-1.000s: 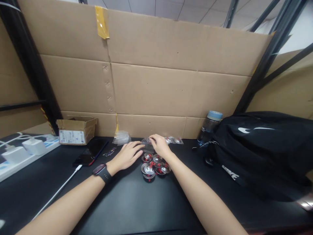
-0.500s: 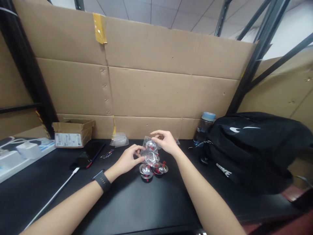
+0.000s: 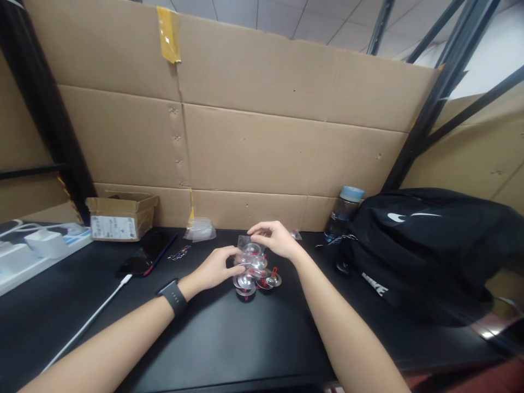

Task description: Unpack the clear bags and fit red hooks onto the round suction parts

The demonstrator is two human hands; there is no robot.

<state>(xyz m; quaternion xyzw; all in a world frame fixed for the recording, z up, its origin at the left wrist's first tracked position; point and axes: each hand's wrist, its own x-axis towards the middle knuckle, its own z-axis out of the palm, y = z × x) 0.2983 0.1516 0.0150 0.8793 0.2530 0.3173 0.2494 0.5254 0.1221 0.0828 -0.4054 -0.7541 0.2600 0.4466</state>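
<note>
Several shiny silver discs with domed centres and red loops point(image 3: 246, 281) lie heaped on the black table, mid-view. A clear plastic bag point(image 3: 245, 240) shows at the far side of the heap. My left hand point(image 3: 216, 266), with a dark watch on its wrist, reaches in from the left; its fingers are closed on the bag's near part, over the discs. From the right my right hand point(image 3: 273, 238) has its thumb and fingertips pressed on the bag's upper edge.
On the left are a power strip point(image 3: 16, 275), an opened small carton point(image 3: 141, 218), a phone point(image 3: 147, 254) on a white cable, and a small patterned item point(image 3: 180, 253). Clear bags point(image 3: 200, 229) lie behind. A bottle point(image 3: 341, 215) and black bag point(image 3: 417, 251) stand right.
The view has shifted slightly. My right hand has moved a little left and its fingers are closer together. The plastic bag sits lower over the discs.
</note>
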